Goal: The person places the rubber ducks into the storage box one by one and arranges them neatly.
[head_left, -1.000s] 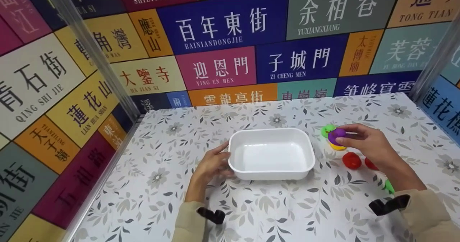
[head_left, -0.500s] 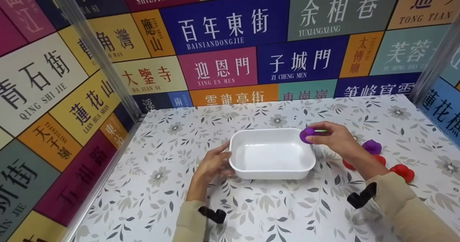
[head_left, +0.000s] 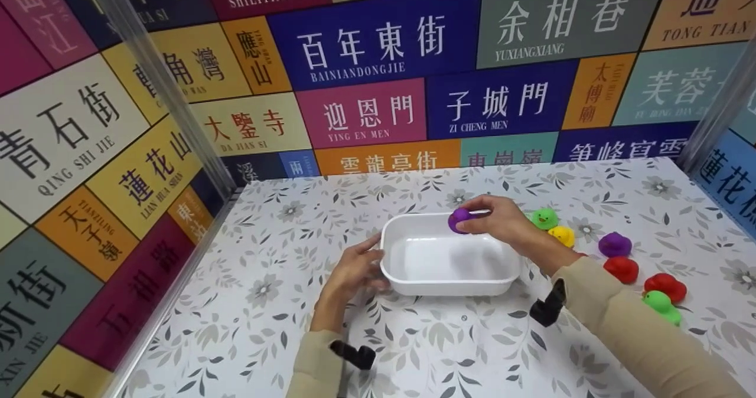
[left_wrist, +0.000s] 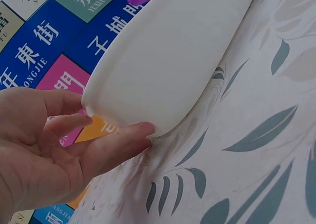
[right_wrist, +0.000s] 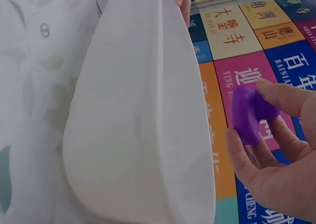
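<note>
My right hand [head_left: 502, 222] pinches a purple rubber duck [head_left: 459, 221] between thumb and fingertips, over the back part of a white rectangular basin [head_left: 449, 288]. In the right wrist view the duck [right_wrist: 246, 116] shows above the rim, gripped at its side. At the basin's left end rests my left hand [head_left: 353, 271], its fingers fairly straight. The left wrist view shows those fingertips [left_wrist: 144, 129] against the end wall and rim of the basin [left_wrist: 163, 56]. In the head view the basin's visible floor holds nothing, though the right hand covers its back right corner.
Right of the basin lie a green duck [head_left: 544, 218], a yellow duck [head_left: 561, 236] and a purple duck [head_left: 615, 244]. Nearer are red ducks [head_left: 665, 287] and another green duck [head_left: 662, 307]. Panels with street names [head_left: 378, 38] stand behind the flowered tabletop [head_left: 266, 292].
My right hand has carried the purple duck leftward from beside the green and yellow ducks to over the basin. The ducks on the right are now more exposed. The left hand stays put.
</note>
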The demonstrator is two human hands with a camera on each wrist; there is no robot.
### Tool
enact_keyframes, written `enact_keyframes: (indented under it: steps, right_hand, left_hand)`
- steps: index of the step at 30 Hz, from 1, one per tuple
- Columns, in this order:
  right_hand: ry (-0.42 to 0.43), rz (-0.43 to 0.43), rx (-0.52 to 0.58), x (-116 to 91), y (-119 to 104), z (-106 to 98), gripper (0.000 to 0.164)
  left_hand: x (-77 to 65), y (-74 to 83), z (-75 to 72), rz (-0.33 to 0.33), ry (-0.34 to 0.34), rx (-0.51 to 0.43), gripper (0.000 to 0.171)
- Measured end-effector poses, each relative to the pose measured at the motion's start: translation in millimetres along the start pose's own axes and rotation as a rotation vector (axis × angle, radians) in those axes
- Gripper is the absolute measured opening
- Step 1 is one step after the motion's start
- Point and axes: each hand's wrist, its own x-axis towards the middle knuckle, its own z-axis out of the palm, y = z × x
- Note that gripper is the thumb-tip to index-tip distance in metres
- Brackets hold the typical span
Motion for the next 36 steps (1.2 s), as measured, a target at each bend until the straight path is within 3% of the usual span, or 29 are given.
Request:
enact_keyframes:
  steps: [7,20,36]
  right_hand:
    - [-0.021,-0.006,0.034,18,-11,24,0.049]
    - [-0.022,0.104,0.046,41,-25,59,0.048]
    - [0.007,0.178,0.037,55,-33,88,0.042]
  left_hand:
    - [2.3,-1.3,2.8,0.012,0.017,0.007,0.053]
    - [4.5,-2.4,0.6,0.021,-0.004,0.002,0.052]
    - [4.6,-6.5,1.5,0.012,-0.017,-0.026,0.053]
